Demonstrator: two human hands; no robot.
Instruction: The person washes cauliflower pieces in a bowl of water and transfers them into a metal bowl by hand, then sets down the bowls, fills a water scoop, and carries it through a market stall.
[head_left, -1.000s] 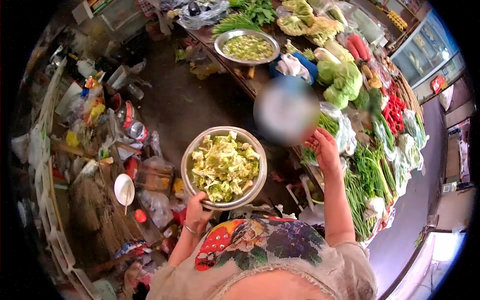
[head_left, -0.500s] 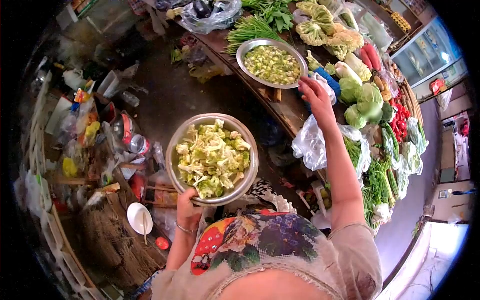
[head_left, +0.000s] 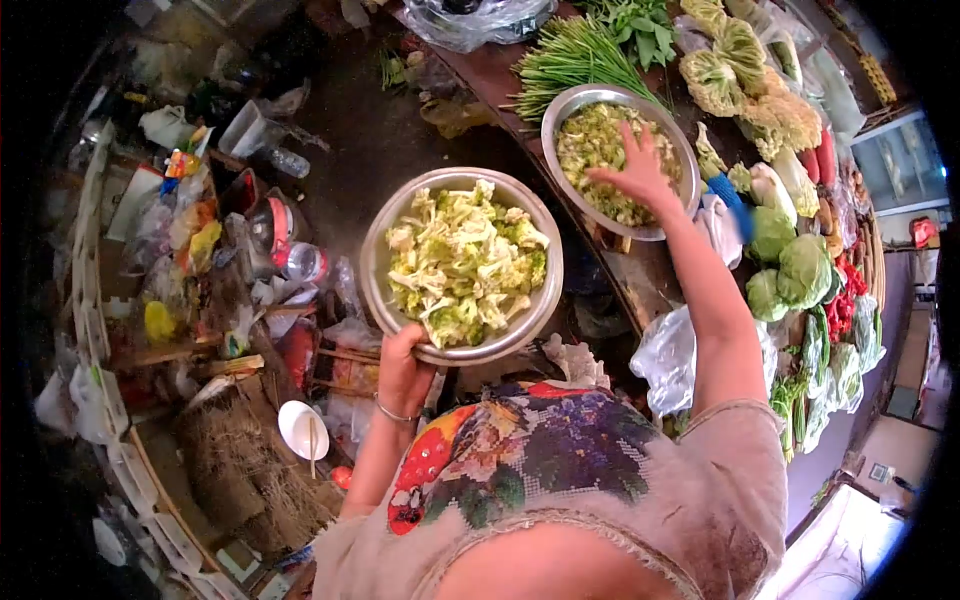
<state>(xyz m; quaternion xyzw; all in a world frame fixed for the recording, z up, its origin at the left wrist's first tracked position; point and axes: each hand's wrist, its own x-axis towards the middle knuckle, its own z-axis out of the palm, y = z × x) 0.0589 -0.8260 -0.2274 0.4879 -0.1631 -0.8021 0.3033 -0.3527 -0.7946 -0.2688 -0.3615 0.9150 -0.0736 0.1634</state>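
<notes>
My left hand (head_left: 405, 372) grips the near rim of a metal bowl (head_left: 548, 300), held up over the floor. Pale green cauliflower or broccoli pieces (head_left: 465, 262) fill it. On the vegetable table stands a second metal bowl (head_left: 553, 135) with finely chopped green and white vegetables (head_left: 590, 145). Over that second bowl is my right hand (head_left: 643, 178), its fingers spread and nothing in them. Whether the fingertips touch the chopped pieces, I cannot tell.
Green stalks (head_left: 575, 62), cauliflower heads (head_left: 715, 85), cabbages (head_left: 803, 270) and a plastic bag (head_left: 665, 360) lie on the table (head_left: 480, 75). At the left are a white bowl (head_left: 298, 425) with a stick, a kettle (head_left: 278, 228) and cluttered bags.
My right hand has moved from beside the table bowl to above its contents. The view has shifted, and the held bowl appears farther right and higher.
</notes>
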